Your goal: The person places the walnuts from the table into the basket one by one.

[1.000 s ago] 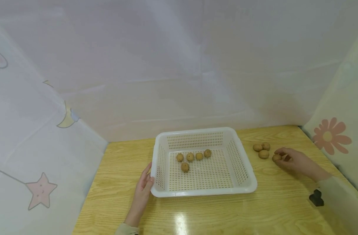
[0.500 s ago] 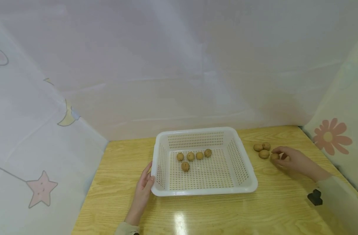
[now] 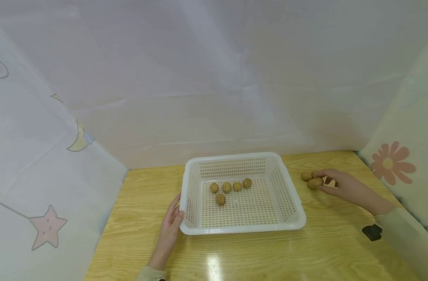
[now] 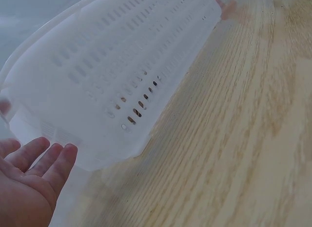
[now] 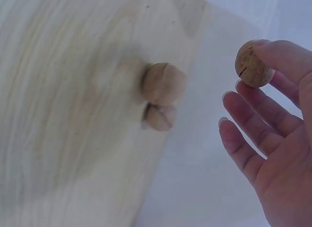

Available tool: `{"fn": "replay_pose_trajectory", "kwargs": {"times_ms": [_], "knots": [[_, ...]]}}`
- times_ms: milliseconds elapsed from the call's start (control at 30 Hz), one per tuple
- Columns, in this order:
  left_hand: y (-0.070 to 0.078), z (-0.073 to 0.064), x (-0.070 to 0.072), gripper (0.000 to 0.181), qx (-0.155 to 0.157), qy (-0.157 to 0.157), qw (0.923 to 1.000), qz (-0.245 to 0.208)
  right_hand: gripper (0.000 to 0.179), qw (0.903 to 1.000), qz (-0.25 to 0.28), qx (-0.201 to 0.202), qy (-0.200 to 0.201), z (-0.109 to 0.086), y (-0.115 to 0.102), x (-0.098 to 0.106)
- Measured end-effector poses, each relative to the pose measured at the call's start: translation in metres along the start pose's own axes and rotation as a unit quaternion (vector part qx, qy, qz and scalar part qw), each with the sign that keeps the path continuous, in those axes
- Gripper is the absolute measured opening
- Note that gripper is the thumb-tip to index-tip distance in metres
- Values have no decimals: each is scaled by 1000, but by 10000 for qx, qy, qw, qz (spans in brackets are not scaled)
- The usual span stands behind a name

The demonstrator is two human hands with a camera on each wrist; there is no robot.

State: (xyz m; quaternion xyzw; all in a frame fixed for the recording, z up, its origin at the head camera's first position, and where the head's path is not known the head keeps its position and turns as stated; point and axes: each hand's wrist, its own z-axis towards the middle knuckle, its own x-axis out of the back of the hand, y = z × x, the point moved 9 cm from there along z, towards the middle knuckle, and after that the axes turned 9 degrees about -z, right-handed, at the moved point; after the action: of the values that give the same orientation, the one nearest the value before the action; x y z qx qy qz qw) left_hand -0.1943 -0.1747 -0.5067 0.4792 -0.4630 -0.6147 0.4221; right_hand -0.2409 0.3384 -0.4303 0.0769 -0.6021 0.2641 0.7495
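A white perforated plastic basket (image 3: 243,230) stands on the wooden table, with several walnuts (image 3: 226,187) on its floor. At its left front corner my left hand (image 3: 169,228) holds the side, thumb at the rim and fingers against the outer wall; the left wrist view shows these fingers (image 4: 61,163) nearly straight. To the right of the basket my right hand (image 3: 347,189) pinches a walnut (image 5: 253,63) between thumb and fingertips. In the right wrist view two more walnuts (image 5: 163,85) lie on the table beside it; the hand partly covers this group in the head view.
The wooden table (image 3: 263,257) extends in front of the basket and to both sides. Pale cloth walls (image 3: 214,97) close in behind and at the sides. A dark object (image 3: 372,232) sits at the right sleeve.
My right hand has moved left from the outer walnut's spot to the walnut group, where a walnut now shows at its fingertips. My left hand and the basket stay in place.
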Motion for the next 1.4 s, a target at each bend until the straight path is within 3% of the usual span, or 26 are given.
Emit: {"fn": "replay_pose_trajectory", "kwargs": {"times_ms": [200, 467, 800, 967, 1267, 1400], "knots": [[1, 0, 0, 59, -17, -6, 10000, -14, 39, 9998, -101, 155, -59, 13, -22, 10], [2, 0, 0, 59, -25, -29, 10000, 24, 37, 9985, 146, 128, -510, 32, -43, 16], [2, 0, 0, 59, -61, -35, 10000, 37, 33, 9961, 38, 651, -603, 69, -86, 25], [1, 0, 1, 59, -51, -47, 10000, 66, 33, 9924, -141, 905, -823, 88, -111, 22], [2, 0, 0, 59, -15, 4, 10000, 30, 30, 9833, 8, 1559, -943, 120, -155, 16], [3, 0, 0, 58, 47, 31, 10000, 30, 28, 9807, 151, 1625, -1080, 132, -166, 8]]}}
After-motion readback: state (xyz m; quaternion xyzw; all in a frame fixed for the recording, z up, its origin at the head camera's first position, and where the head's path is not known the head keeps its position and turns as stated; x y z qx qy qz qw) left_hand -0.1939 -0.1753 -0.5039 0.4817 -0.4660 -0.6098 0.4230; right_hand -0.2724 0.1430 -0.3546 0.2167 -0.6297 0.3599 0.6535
